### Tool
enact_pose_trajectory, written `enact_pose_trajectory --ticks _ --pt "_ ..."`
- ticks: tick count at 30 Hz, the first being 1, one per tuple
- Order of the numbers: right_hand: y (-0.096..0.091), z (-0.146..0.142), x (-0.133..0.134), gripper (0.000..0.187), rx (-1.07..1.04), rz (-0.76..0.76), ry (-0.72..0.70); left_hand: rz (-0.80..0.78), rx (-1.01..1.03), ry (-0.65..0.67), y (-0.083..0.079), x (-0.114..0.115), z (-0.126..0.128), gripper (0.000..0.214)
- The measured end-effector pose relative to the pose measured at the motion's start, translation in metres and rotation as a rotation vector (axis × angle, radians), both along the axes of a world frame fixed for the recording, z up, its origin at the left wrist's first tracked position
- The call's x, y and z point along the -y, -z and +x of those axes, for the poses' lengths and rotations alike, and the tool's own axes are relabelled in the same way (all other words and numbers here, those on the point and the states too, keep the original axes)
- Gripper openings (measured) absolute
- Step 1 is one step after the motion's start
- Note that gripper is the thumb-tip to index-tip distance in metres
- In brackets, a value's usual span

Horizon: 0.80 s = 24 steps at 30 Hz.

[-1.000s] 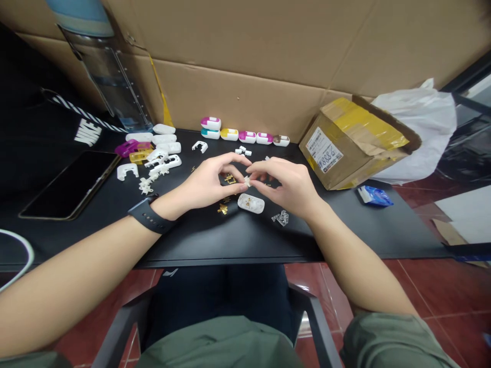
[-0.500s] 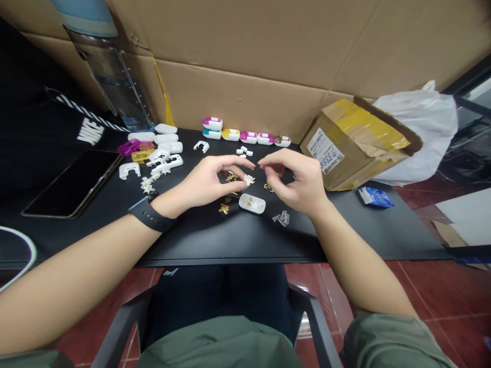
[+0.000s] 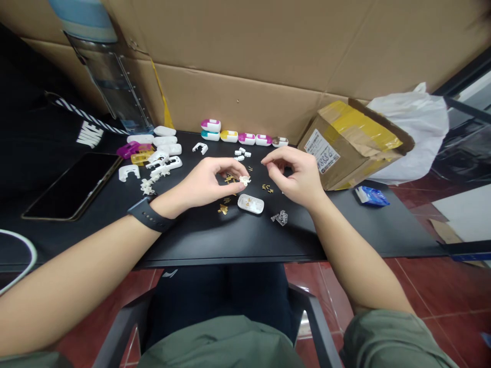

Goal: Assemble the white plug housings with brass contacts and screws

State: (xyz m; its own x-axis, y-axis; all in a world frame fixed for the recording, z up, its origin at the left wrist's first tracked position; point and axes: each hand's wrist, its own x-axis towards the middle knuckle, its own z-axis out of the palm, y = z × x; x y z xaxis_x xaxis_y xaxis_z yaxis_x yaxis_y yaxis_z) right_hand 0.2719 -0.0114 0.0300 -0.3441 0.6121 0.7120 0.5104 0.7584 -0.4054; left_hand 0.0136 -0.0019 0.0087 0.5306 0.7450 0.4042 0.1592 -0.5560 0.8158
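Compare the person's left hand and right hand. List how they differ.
The left hand has a black watch on its wrist, while the right hand has a bare wrist. The left hand holds a small white part at its fingertips; the right hand shows nothing held. Both are ungloved and over the black table top.

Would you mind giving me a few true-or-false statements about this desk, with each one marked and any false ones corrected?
1. The left hand pinches a small white plastic piece at its fingertips. True.
2. A black smartwatch is on the right wrist. False: it is on the left wrist.
3. The white oval casing holds small gold parts. True.
4. The right hand grips the clear plastic piece. False: that piece lies on the desk, apart from the hand.
5. White cases with coloured ends stand in a row near the desk's far edge. True.
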Motion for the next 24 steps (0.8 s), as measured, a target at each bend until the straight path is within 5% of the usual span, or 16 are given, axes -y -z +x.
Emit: enact_pose_trajectory --ticks 24 --pt "0.0058 0.0043 -0.0070 0.016 0.039 -0.050 -0.011 -0.056 -0.020 0.036 0.0012 0.0004 -0.0033 0.028"
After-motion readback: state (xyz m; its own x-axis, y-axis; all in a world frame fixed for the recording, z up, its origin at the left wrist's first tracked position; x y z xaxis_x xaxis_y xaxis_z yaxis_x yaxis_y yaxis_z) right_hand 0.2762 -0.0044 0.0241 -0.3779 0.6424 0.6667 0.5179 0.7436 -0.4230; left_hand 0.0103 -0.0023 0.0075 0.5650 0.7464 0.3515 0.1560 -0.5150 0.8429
